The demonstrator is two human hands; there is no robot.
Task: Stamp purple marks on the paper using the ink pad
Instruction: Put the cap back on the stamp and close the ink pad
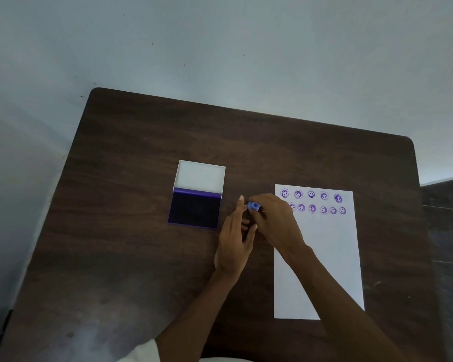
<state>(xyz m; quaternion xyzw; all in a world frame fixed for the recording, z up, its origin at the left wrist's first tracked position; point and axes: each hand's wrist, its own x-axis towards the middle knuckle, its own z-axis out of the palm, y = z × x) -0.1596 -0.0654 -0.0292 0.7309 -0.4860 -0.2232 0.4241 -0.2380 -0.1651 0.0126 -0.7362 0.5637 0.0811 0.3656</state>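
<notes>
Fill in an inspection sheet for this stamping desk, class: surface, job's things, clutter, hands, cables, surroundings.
Surface: dark wooden table, bare wood around the items.
Job's things: ink pad open, white lid tipped back; paper to its right with two rows of purple smiley marks along the top; small blue stamp held between pad and paper.
Clutter: nothing seen.
Hands: right hand grips the stamp; left hand open beside it, fingertip near the stamp.
Cables: nothing seen.
Surroundings: pale wall behind the table; dark floor at the right edge.
</notes>
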